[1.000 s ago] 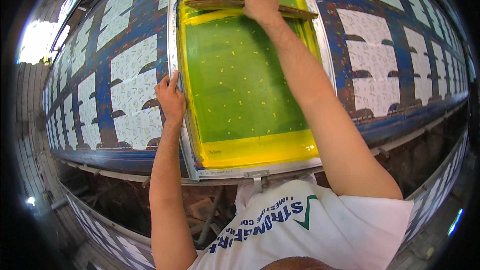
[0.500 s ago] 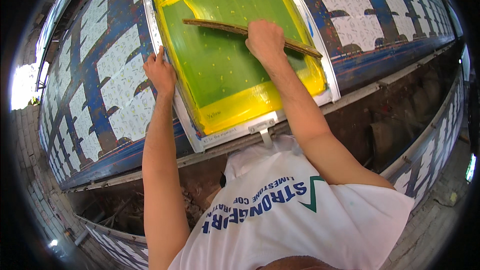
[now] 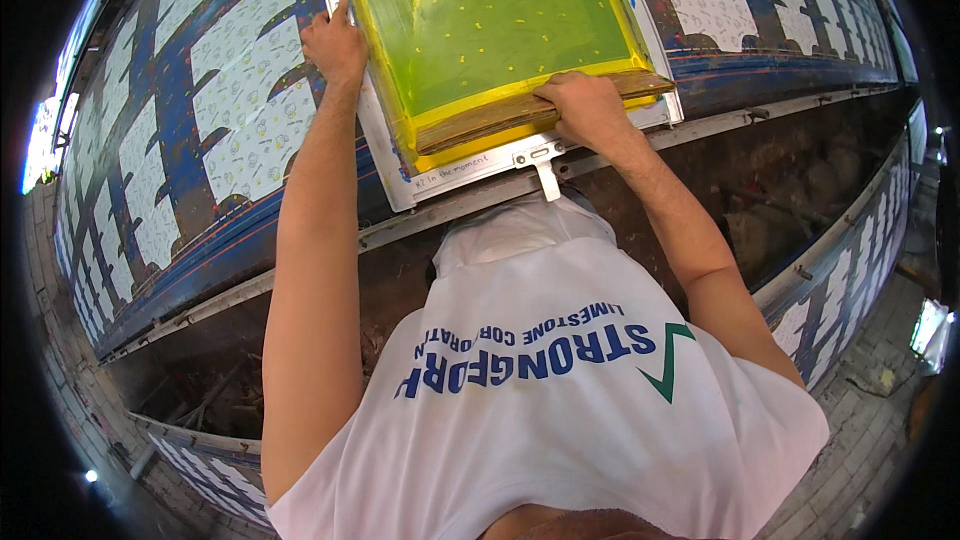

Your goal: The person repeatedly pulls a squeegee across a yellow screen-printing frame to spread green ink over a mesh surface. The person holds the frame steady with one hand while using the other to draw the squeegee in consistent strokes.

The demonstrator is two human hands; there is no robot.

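My right hand (image 3: 590,110) is closed round the wooden squeegee (image 3: 485,120), a long flat board lying crosswise near the close end of a printing screen. The screen's mesh (image 3: 490,25) is green with small yellow marks. Yellow ink (image 3: 450,157) lies along the near end, and a curved yellow streak runs down the far left part. On the left rail of the pale metal screen frame (image 3: 383,155), my left hand (image 3: 337,48) grips the edge, its index finger pointing along it. A metal catch (image 3: 545,168) sticks out from the near rail.
Beneath the screen is a long blue, ink-spotted printing table (image 3: 280,230) bearing rows of white printed fabric pieces (image 3: 260,90). A metal rail (image 3: 240,290) edges it close to my body. A dark gap and another table (image 3: 845,310) with fabric pieces lie beyond that rail.
My right hand has drawn the squeegee toward me, from mid-mesh to the near end, and its board now leans flatter. My left hand stays on the frame. The view has shifted.
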